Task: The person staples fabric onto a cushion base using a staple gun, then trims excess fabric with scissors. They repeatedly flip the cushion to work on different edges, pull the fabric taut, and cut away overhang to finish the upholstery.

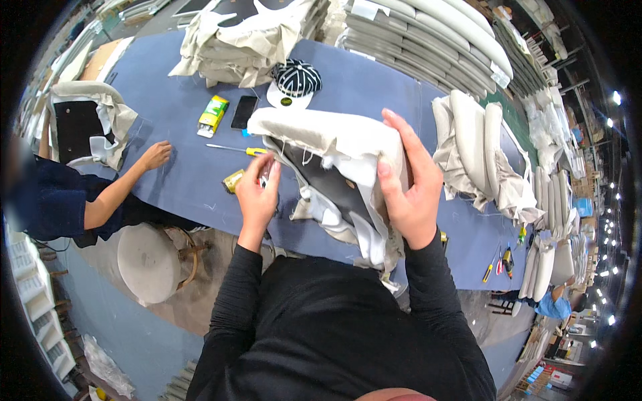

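Observation:
My right hand (413,190) grips the right edge of a seat cushion (334,134), thumb on the near face and fingers behind. The cushion is held tilted over the table; beige fabric and white padding wrap round a dark backing board (328,180). Loose threads hang from its upper fabric edge. Beside its left edge, my left hand (257,200) has its fingers drawn together round something small with a bit of red, mostly hidden. A yellow-handled screwdriver (254,151) lies just beyond that hand, and a small yellow object (233,181) lies to its left.
On the blue table (180,120) are a green-yellow packet (212,115), a phone (245,112) and a patterned cap (297,80). Cushion covers (237,47) and cushions (478,140) are piled around. At left a co-worker's hand (158,154) rests near another cushion (87,123). A stool (148,264) stands below.

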